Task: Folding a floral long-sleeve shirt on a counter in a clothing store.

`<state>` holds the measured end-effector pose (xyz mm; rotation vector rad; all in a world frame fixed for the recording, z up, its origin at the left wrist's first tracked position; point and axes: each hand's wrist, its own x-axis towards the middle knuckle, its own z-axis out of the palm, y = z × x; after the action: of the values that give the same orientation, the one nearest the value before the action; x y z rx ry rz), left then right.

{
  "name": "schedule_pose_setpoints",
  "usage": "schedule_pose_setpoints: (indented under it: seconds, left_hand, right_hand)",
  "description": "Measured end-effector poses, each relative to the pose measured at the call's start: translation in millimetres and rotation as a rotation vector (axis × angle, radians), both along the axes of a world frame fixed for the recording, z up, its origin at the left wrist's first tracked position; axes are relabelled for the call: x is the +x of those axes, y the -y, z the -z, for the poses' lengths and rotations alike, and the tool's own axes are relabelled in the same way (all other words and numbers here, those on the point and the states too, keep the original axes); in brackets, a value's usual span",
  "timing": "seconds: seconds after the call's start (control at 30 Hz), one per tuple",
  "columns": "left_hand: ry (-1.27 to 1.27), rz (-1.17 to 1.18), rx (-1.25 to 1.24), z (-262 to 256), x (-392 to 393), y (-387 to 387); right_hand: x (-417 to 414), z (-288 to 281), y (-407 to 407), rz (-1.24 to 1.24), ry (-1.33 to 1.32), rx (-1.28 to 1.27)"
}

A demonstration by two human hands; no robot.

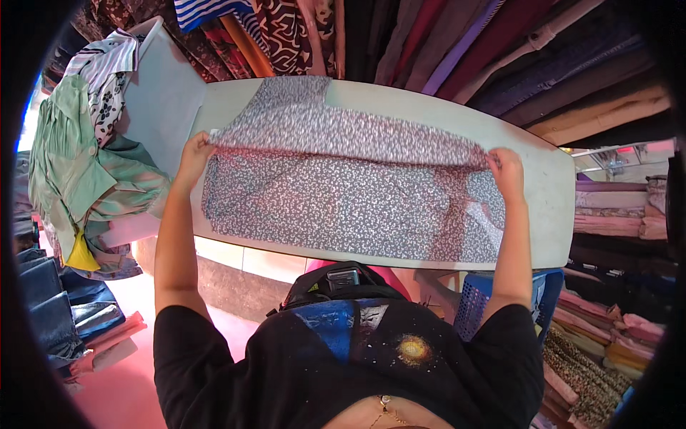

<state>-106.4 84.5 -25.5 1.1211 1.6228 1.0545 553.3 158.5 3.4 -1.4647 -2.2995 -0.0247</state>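
Note:
A grey garment with a small white floral print (pixel 321 204) is spread across a white table (pixel 546 214). My left hand (pixel 197 152) pinches its upper layer at the left end, near a small white tag. At the right end, my right hand (pixel 505 163) grips the same layer between thumb and fingers. Between the hands the held edge runs nearly straight, and a fold of cloth lies beyond it, slightly blurred. The lower layer rests flat on the table towards me. Which kind of garment it is I cannot tell.
At the left, a white bin (pixel 161 91) has a green garment (pixel 80 139) draped over it. A blue plastic basket (pixel 474 300) stands below the table on the right. Hanging clothes (pixel 407 43) line the far side. Folded clothes (pixel 611 209) are stacked right, folded jeans (pixel 53 305) lower left.

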Motion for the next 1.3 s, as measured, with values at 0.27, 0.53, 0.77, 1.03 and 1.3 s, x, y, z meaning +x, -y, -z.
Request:
schedule_pose_setpoints:
  seconds: [0.27,0.53,0.77,1.03,1.3]
  left_hand:
    - [-0.367,0.188,0.082,63.4,-10.0,88.0]
    - [-0.487,0.209,0.016,40.9,4.9,73.1]
    - [-0.196,0.195,0.111,39.1,-12.7,63.4]
    - [-0.319,0.217,0.049,47.6,-15.4,86.0]
    - [-0.470,0.239,-0.010,66.3,-32.4,94.5]
  right_hand:
    - [-24.1,45.9,124.9,0.266,0.199,-0.113]
    - [-72.9,53.9,113.2,0.279,0.101,-0.001]
    - [-40.0,33.9,110.6,0.348,-0.046,-0.103]
    - [-35.8,36.9,192.9,0.392,0.070,-0.270]
    - [-33.1,22.4,156.7,0.582,-0.003,-0.093]
